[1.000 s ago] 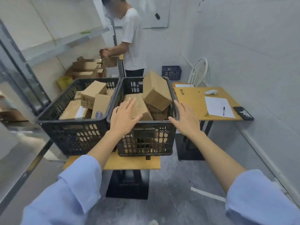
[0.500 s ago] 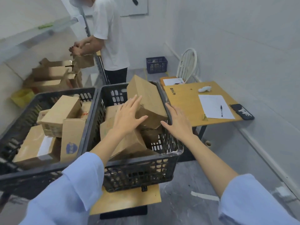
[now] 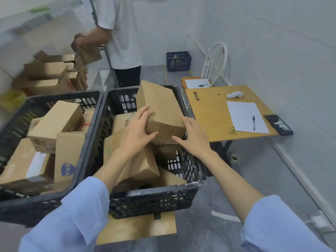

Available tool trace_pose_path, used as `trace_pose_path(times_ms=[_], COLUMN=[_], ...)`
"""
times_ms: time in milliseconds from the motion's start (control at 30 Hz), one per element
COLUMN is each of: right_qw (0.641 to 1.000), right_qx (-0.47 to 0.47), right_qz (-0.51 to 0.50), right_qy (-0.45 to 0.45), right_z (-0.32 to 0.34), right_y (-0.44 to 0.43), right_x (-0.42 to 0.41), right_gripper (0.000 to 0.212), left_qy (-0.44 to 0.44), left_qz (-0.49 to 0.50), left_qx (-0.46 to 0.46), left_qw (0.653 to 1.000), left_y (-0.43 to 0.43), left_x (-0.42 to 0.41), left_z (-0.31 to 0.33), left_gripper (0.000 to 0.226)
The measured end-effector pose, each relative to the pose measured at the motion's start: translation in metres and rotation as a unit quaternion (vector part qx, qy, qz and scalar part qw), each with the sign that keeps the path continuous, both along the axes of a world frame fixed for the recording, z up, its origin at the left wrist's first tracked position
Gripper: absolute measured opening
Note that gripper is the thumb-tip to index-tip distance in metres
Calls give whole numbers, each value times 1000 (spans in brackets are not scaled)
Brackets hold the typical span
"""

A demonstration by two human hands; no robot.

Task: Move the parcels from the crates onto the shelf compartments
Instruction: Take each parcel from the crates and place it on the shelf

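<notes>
Closing in on the top parcel (image 3: 160, 108) in the right crate (image 3: 198, 171), with the left hand (image 3: 137, 131) now touching its near left corner after hovering short of it a second ago, and the right hand (image 3: 195, 137) drawing up just beside its near right edge. Meaning, by the look of it, a two-handed lift about to begin, no parcel yet taken out. Both hands spread wide, fingers apart, nothing clamped so far. Lying tilted on the heap of boxes, at 12 o'clock from the hands, its long axis running from 11 o'clock down to 5 o'clock, far end raised against the crate's back rim, taped seam facing up. Waiting at 9 o'clock, a second full crate (image 3: 54, 200). Working at 11 o'clock beside stacked cartons (image 3: 52, 70), another person (image 3: 121, 33). Standing at 3 o'clock, a table (image 3: 209, 113) with paper (image 3: 245, 117) and pen (image 3: 253, 122).
</notes>
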State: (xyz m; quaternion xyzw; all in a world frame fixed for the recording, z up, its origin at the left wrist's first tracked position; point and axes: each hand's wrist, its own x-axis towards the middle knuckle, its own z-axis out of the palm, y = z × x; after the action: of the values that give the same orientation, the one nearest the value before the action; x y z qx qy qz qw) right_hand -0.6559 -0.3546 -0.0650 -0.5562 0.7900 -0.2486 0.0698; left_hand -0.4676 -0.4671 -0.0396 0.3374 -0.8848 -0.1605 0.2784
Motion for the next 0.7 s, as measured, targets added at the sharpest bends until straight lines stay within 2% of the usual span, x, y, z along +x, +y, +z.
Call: trace_pose_path(times_ms=[100,200,267,367,500,700], right_qw=[1000,996,995,998,1000,998], right_qx=[-11,-26,-33,-32,-2,16], right_qz=[6,5,-2,5,10,18], right_qy=[-27,-80,-96,-48,-29,-63], right_z=[-4,-6,-9,-11,-9,-7], right_y=[-7,-13,-17,-21,-25,-33], right_x=[-1,-3,-5,-7,-8,-11], right_gripper=[88,89,85,75,82,86], left_qy=[57,52,57,64,82,95], left_qz=[13,19,33,54,67,73], left_qx=[44,60,109,156,205,228], left_qw=[997,997,992,984,973,966], left_y=[-2,0,2,3,0,-5], left_x=[2,9,14,13,5,-2], left_z=[2,-12,-24,-30,-30,-37], left_gripper=[59,38,34,51,76,85])
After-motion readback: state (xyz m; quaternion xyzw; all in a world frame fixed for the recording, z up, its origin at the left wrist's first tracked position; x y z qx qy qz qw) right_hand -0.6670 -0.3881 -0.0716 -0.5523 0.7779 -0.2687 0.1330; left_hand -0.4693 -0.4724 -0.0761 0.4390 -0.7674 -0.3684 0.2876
